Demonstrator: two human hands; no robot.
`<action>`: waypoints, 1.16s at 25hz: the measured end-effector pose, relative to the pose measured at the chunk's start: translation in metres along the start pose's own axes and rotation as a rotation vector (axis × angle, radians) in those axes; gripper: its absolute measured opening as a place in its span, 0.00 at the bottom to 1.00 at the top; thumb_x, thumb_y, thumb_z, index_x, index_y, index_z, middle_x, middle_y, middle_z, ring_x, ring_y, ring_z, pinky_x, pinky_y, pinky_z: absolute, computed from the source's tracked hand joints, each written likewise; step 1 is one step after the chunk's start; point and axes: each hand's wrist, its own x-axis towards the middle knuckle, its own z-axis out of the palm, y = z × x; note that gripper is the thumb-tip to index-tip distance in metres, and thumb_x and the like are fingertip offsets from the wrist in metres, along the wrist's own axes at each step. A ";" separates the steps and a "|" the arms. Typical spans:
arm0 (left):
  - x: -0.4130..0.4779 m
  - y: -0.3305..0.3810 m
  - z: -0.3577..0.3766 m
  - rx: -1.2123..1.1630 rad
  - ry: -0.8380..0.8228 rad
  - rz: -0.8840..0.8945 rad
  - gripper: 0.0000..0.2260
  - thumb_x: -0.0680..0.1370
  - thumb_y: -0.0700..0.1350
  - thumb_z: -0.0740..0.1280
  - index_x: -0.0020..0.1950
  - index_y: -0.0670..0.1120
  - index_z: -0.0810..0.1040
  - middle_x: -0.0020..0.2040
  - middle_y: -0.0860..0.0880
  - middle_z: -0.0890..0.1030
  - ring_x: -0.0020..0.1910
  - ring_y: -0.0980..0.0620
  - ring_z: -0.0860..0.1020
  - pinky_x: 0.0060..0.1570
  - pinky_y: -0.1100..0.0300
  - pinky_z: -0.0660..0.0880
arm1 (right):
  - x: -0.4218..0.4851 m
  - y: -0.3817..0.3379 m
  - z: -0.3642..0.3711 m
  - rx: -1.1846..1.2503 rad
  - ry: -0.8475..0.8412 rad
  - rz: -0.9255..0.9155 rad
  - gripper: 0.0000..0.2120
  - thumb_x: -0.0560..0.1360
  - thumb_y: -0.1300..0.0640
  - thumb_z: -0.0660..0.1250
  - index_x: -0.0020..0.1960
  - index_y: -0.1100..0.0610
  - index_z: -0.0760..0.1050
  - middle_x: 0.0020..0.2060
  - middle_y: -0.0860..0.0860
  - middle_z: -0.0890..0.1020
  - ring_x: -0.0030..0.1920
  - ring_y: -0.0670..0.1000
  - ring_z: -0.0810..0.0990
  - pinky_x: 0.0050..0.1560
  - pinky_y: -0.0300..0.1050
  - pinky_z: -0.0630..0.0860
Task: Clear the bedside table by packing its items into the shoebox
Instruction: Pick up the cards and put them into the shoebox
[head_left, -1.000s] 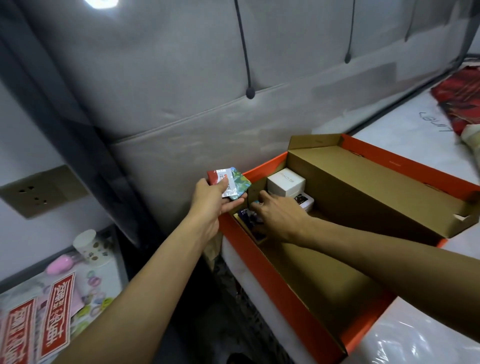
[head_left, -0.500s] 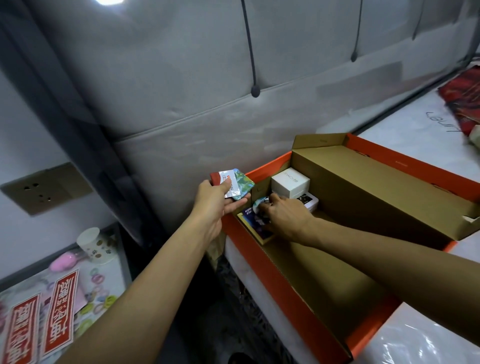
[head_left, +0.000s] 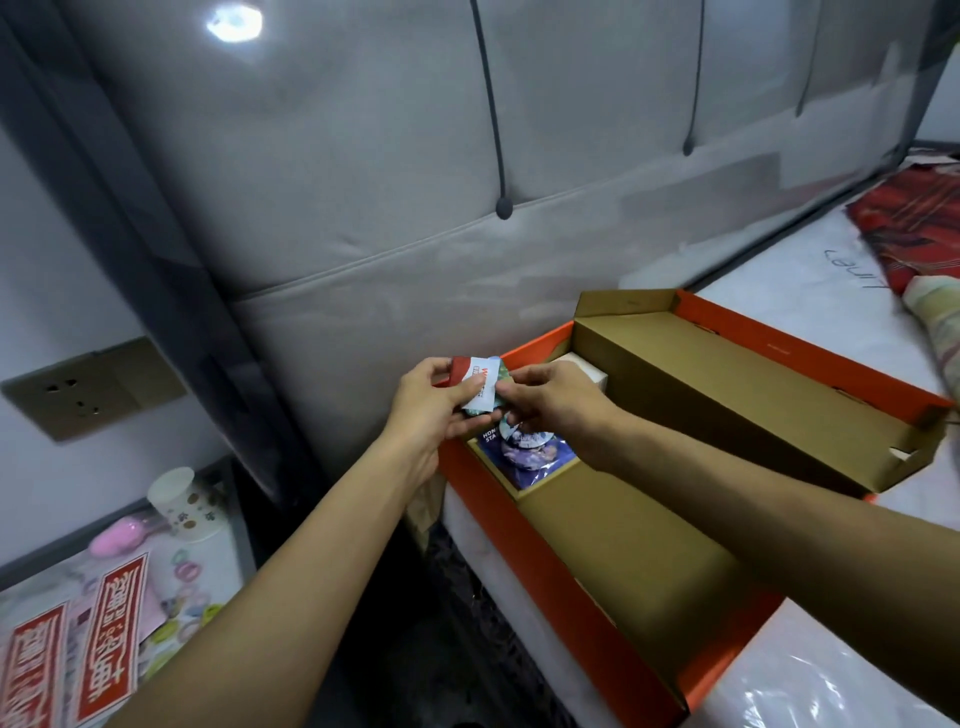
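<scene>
The orange shoebox (head_left: 524, 535) lies open on the mattress, its lid (head_left: 779, 395) folded back to the right. Inside its far end lie a blue printed card (head_left: 530, 457) with a round badge on it and a white box (head_left: 589, 371), mostly hidden behind my right hand. My left hand (head_left: 431, 410) holds a small stack of cards (head_left: 475, 382), red-and-white on top and green beneath, just above the box's left corner. My right hand (head_left: 550, 400) pinches the right edge of that same stack.
The bedside table (head_left: 228, 551) at lower left carries a white paper cup (head_left: 182, 501), a pink object (head_left: 117, 535), red-and-white printed sheets (head_left: 111, 629) and coloured rings. A grey padded headboard stands behind. A wall socket (head_left: 78, 389) is at left. A red cloth (head_left: 914, 223) lies on the bed.
My right hand has lifted out of the shoebox, leaving the blue card and badge inside, and come up to pinch the card stack in my left hand.
</scene>
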 end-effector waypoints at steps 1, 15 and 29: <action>0.000 0.000 0.000 0.025 -0.008 0.031 0.10 0.77 0.34 0.69 0.58 0.39 0.76 0.50 0.40 0.83 0.29 0.48 0.83 0.27 0.63 0.79 | 0.000 0.000 0.001 0.010 0.012 -0.009 0.08 0.78 0.61 0.66 0.54 0.65 0.79 0.33 0.55 0.81 0.27 0.44 0.76 0.28 0.35 0.72; 0.016 -0.005 -0.002 0.408 -0.101 0.165 0.13 0.75 0.39 0.73 0.59 0.40 0.81 0.35 0.45 0.81 0.19 0.55 0.72 0.18 0.66 0.68 | 0.001 -0.012 -0.020 -0.034 -0.035 0.198 0.08 0.76 0.59 0.69 0.39 0.60 0.76 0.31 0.53 0.77 0.29 0.48 0.74 0.25 0.34 0.69; 0.018 -0.008 -0.006 0.712 0.160 0.272 0.12 0.74 0.56 0.72 0.48 0.49 0.85 0.38 0.47 0.84 0.36 0.52 0.78 0.39 0.58 0.76 | 0.019 0.019 -0.031 0.254 0.196 0.534 0.08 0.81 0.62 0.60 0.43 0.58 0.72 0.29 0.50 0.70 0.24 0.43 0.65 0.22 0.32 0.56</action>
